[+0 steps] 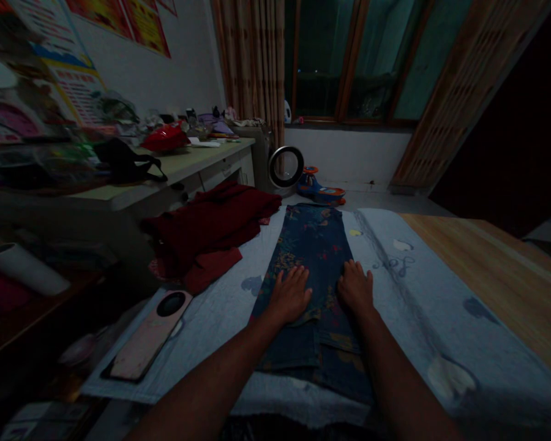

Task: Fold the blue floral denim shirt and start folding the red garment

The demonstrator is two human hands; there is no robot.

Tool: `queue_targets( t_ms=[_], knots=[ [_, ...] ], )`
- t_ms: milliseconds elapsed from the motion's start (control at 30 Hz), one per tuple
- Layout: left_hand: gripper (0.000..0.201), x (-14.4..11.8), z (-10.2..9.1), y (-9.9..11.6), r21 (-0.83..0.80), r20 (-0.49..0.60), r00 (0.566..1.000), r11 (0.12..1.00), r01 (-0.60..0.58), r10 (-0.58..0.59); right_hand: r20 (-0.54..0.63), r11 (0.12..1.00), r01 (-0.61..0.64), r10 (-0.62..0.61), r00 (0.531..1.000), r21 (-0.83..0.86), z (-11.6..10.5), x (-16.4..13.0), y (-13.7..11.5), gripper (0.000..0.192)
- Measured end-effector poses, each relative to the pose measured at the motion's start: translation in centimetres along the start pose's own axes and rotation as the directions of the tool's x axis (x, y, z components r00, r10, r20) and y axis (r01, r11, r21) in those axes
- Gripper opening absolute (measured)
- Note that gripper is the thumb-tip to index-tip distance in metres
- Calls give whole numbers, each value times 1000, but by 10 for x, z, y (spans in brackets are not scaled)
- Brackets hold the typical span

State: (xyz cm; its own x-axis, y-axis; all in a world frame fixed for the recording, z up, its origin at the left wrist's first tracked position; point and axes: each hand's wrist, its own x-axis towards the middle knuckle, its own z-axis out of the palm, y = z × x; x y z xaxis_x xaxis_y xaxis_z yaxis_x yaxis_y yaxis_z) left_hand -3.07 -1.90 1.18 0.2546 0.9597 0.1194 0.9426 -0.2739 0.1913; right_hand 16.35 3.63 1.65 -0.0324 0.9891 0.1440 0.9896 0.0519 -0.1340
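Observation:
A pair of dark blue floral trousers (pixel 314 245) lies folded into a long narrow shape on a pale blue patterned sheet (pixel 220 331). My left hand (pixel 292 295) rests flat on the left part of the cloth, its fingers spread and pointing away from me. On the right edge of the trousers lies my right hand (pixel 357 288), palm down with the fingers apart. Neither hand grips the fabric. Nearest to me, the ends of the cloth overlap unevenly, one layer reaching further than the other.
A dark red garment (pixel 211 220) lies heaped at the left, with a pink phone (pixel 147 337) face down nearer to me. Beyond stands a cluttered desk (pixel 202 162). A round-rimmed black object (pixel 286 166) and a blue-orange ride-on toy (pixel 321 191) stand past the bed's far edge.

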Motion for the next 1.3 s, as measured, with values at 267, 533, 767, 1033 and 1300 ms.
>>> queue_targets(
  t_ms=[267,533,767,1033,1300],
  knots=[
    [56,-1,4,-3,11,-22,1000,1000,-22,22,14,844,481,-498,867,238,2,-12,-27,55],
    [57,0,3,-2,-4,-3,1000,1000,-6,6,184,910,396,-414,892,125,4,-15,-25,56],
    [56,-1,0,-1,8,-9,1000,1000,-7,7,202,942,329,-335,920,64,5,-10,-17,57],
    [56,-1,-2,0,-14,4,1000,1000,4,-4,177,984,175,-168,970,-26,6,-5,-6,60],
    [57,0,-4,1,-50,10,1000,999,13,-13,122,999,8,-3,993,-41,11,2,8,61]
  ],
)
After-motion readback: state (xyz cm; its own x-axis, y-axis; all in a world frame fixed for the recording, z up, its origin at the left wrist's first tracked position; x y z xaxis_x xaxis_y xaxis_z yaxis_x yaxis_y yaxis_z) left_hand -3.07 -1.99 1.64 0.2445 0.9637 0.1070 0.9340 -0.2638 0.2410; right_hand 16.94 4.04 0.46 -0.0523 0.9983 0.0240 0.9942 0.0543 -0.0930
